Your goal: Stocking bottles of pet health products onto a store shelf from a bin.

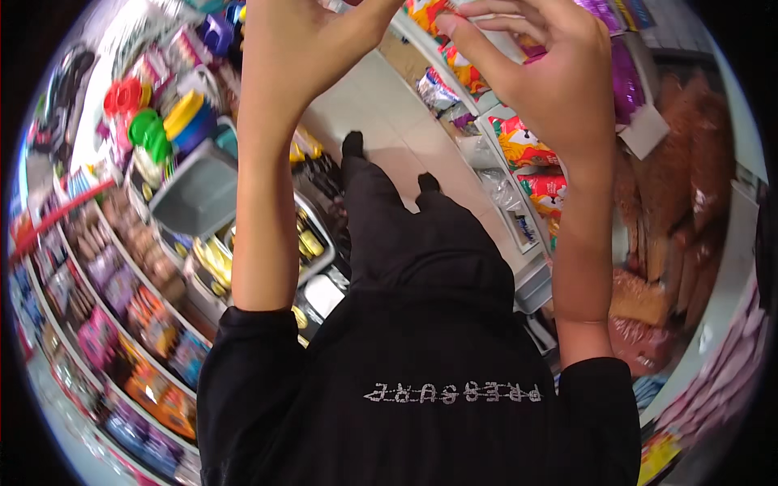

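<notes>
My left hand [298,54] is raised at the top of the view, its thumb spread to the right. The upper edge cuts off its fingers, so whether they hold something is hidden. To the right, my right hand [541,79] is also lifted, with thumb and fingers curved apart and nothing visible between them. Behind it, red and yellow printed packets [519,143] line a white shelf. A grey plastic basin [197,188] appears just left of my left forearm, among goods with yellow and black packaging.
Tiered racks [130,322] of small packaged goods curve along the left. Colourful plastic items [149,133] are piled above them. Large bags of brown contents [681,176] stand at the right. Between the displays runs a pale tiled floor [377,91], where my feet stand.
</notes>
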Action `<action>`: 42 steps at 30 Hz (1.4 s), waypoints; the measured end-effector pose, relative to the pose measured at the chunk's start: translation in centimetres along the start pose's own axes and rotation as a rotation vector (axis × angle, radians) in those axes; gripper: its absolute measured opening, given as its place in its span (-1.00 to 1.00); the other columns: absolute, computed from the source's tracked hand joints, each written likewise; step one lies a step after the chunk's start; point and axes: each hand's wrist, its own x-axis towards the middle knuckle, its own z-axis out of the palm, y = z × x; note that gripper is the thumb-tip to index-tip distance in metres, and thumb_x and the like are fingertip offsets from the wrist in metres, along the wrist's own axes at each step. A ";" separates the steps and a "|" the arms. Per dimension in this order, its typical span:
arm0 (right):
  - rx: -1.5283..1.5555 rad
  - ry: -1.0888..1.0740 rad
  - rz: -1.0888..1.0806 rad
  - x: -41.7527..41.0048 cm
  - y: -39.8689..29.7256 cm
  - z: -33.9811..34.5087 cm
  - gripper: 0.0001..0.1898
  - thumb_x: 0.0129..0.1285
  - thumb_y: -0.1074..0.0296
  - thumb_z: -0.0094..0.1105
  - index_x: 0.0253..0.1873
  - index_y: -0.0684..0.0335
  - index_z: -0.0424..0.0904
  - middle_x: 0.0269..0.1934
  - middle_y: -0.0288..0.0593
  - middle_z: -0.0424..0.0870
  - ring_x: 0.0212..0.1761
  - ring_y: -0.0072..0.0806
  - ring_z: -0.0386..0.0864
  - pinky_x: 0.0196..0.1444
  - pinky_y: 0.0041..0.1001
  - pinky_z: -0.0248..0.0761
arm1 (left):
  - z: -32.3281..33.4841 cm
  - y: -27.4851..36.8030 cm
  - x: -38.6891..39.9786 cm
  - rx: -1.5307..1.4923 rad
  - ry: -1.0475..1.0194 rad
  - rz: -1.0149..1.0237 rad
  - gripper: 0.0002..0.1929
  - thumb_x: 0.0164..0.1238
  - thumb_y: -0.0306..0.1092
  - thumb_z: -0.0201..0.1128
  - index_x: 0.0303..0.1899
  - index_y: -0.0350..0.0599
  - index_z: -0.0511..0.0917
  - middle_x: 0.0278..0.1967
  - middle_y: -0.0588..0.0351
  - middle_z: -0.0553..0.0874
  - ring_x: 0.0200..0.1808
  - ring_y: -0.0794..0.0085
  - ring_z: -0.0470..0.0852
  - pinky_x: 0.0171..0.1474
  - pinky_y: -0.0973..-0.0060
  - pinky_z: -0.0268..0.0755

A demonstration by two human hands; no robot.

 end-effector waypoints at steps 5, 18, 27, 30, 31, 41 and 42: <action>0.076 -0.176 -0.095 -1.8 3.7 3.1 -0.56 0.17 0.54 0.51 0.17 0.47 0.68 -0.06 0.07 0.83 -0.09 -0.37 0.82 -0.01 -0.47 0.70 | 0.9 -2.6 -6.1 0.085 0.126 -0.221 -0.85 0.51 -0.40 0.36 -0.13 -0.31 0.66 -0.39 0.22 0.74 -0.36 0.71 0.66 -0.32 0.69 0.43; 0.404 -0.782 -0.256 -12.4 10.1 25.6 -0.64 0.28 0.52 0.51 0.16 0.38 0.71 0.00 -0.10 0.84 -0.03 -0.45 0.81 0.08 -0.46 0.70 | 2.7 -15.3 -33.1 0.148 0.633 -0.719 -0.87 0.33 -0.43 0.43 -0.17 -0.26 0.75 -0.48 0.17 0.78 -0.44 0.61 0.74 -0.30 0.62 0.55; 0.449 -1.042 -0.180 -19.6 10.1 37.9 -0.66 0.19 0.51 0.44 0.06 0.48 0.69 -0.19 0.07 0.82 -0.18 -0.29 0.82 -0.05 -0.44 0.69 | 0.8 -21.5 -48.9 0.321 0.744 -1.117 -0.76 0.43 -0.39 0.44 0.02 -0.31 0.73 -0.22 0.12 0.85 -0.22 0.57 0.77 -0.05 0.57 0.61; 0.441 -1.050 -0.376 -21.1 11.3 41.5 -0.67 0.18 0.51 0.42 0.02 0.52 0.67 -0.20 0.22 0.78 -0.21 -0.11 0.81 -0.10 -0.36 0.69 | 0.3 -23.9 -52.0 0.344 0.740 -1.165 -0.72 0.41 -0.37 0.46 0.04 -0.32 0.72 -0.19 0.08 0.86 -0.21 0.55 0.77 -0.04 0.56 0.63; 0.433 -1.055 -0.378 -21.6 11.4 42.6 -0.67 0.18 0.51 0.42 0.02 0.52 0.67 -0.20 0.22 0.78 -0.21 -0.11 0.81 -0.10 -0.36 0.69 | 0.3 -24.7 -52.6 0.372 0.717 -1.177 -0.71 0.41 -0.36 0.47 0.04 -0.32 0.72 -0.19 0.06 0.86 -0.22 0.54 0.78 -0.04 0.55 0.63; 0.309 -1.028 -0.523 -22.9 11.0 50.9 -0.67 0.14 0.49 0.40 -0.01 0.54 0.68 -0.19 0.29 0.76 -0.13 0.11 0.75 0.02 -0.22 0.63 | -4.6 -29.6 -54.1 0.462 0.861 -1.293 -0.37 0.32 0.02 0.55 0.11 -0.46 0.67 -0.12 -0.04 0.86 -0.08 0.35 0.83 -0.02 0.46 0.67; 0.284 -0.938 -0.623 -23.2 12.1 52.4 -0.69 0.12 0.49 0.41 -0.04 0.52 0.70 -0.15 0.28 0.74 -0.03 0.18 0.70 0.13 -0.12 0.56 | -4.8 -30.5 -53.9 0.454 0.864 -1.264 -0.37 0.32 0.05 0.55 0.11 -0.42 0.69 -0.11 -0.04 0.86 -0.10 0.35 0.84 -0.03 0.47 0.67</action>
